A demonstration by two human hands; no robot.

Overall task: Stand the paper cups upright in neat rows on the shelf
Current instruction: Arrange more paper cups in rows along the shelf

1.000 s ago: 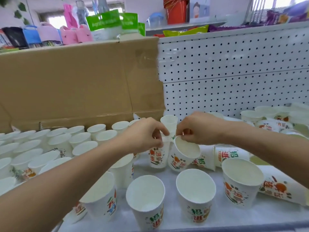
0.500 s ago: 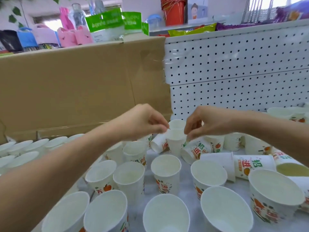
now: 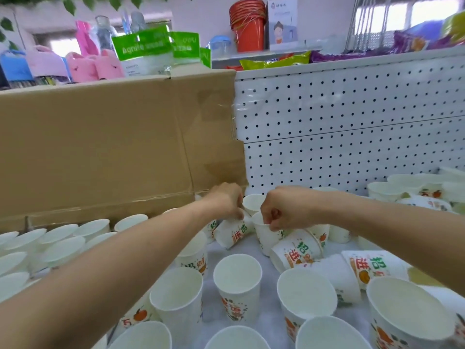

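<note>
The paper cups spread across the lower half of the frame: tidy upright rows (image 3: 57, 238) at lower left, looser upright ones in the foreground, and several toppled cups (image 3: 294, 250) lying on their sides at centre right. The step in hand looks like righting cups from the jumble at centre. The left hand (image 3: 226, 200) reaches in from lower left with its fingers curled, pinching the top edge of a tilted cup (image 3: 232, 233). Just beside it, the right hand (image 3: 281, 210) has thumb and forefinger closed on the rim of a cup (image 3: 266, 235) that stands about upright. The next move likely calls for tipping the tilted cup onto its base and setting both in line with the rows, without knocking their close neighbours. A big cardboard box (image 3: 113, 147) fills the left and centre behind the rows, and a white pegboard (image 3: 352, 122) backs the right side. The shelf (image 3: 270, 323) is pale where it shows between cups. Along the top of the frame sit pink plush items (image 3: 93, 64), green packets (image 3: 143, 49) and stacked red buckets (image 3: 247, 23).
</note>
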